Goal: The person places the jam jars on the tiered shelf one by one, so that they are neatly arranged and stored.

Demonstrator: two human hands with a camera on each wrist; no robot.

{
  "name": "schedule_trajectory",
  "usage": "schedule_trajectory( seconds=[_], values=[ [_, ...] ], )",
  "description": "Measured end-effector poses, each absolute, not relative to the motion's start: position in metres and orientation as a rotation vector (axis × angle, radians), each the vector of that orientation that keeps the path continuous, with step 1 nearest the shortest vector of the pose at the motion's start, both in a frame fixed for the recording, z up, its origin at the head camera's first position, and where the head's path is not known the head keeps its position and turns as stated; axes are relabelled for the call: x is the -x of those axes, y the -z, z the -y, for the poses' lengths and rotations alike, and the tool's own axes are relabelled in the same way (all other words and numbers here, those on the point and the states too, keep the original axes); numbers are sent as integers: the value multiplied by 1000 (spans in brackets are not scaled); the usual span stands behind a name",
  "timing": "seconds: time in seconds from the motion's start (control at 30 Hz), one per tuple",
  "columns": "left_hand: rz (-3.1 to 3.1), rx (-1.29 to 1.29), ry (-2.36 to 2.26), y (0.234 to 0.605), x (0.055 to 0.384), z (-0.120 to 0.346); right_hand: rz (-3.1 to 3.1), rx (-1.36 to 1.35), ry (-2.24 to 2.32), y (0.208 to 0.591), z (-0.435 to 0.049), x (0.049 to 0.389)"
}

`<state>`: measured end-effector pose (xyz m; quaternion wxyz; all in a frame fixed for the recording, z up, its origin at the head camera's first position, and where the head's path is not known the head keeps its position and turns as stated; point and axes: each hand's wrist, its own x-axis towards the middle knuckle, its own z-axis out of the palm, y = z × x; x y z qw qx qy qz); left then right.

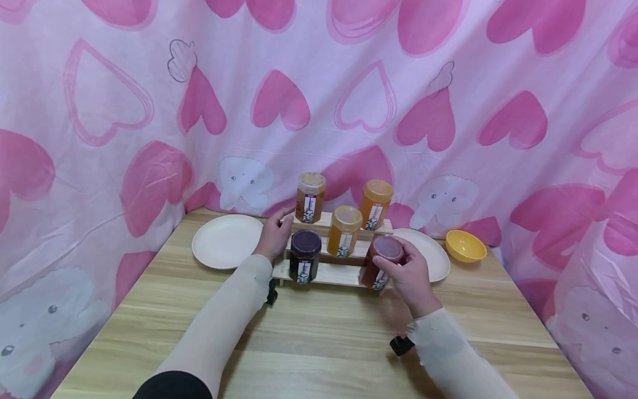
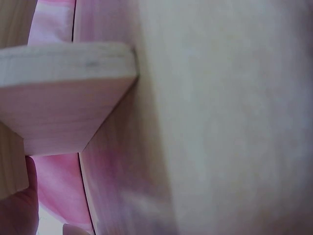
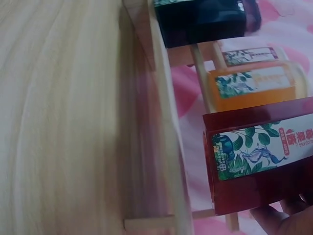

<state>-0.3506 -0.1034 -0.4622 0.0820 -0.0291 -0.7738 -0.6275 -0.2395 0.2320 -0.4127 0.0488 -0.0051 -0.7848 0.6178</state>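
Observation:
A three-step wooden stand [image 1: 335,273] holds lidded jars. My right hand [image 1: 410,274] grips a dark red jar [image 1: 382,252] over the right end of the lowest step. In the right wrist view, a gap shows between the base of this red jar [image 3: 259,156] and the front slat [image 3: 171,127]. My left hand [image 1: 274,235] holds the stand's left end near the top step; in the left wrist view its fingers [image 2: 22,213] lie against a wooden piece [image 2: 10,164]. A dark purple jar [image 1: 305,256] stands at the lowest step's left.
A yellow jar [image 1: 344,231] stands on the middle step; an amber jar [image 1: 310,198] and an orange jar [image 1: 376,205] stand on top. Cream plates lie left [image 1: 224,244] and right [image 1: 436,255], with a yellow bowl [image 1: 466,246] farther right. A pink heart-patterned curtain [image 1: 319,100] hangs behind.

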Motion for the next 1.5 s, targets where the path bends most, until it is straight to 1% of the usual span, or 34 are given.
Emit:
schedule_trajectory(
  seconds=[0.27,0.43,0.67,1.27,1.5],
  values=[
    [2301,72,1902,461,349,102,2346,-44,-1883,423,-219,247],
    [2322,53,1923,462,349,104,2368,-24,-1875,427,-218,248],
    [2310,60,1872,466,354,105,2374,-97,-1885,430,-220,251],
    [2322,70,1849,462,346,102,2499,-119,-1748,428,-223,249],
    [2315,85,1850,464,349,103,2518,-101,-1753,426,-223,247]
  ],
)
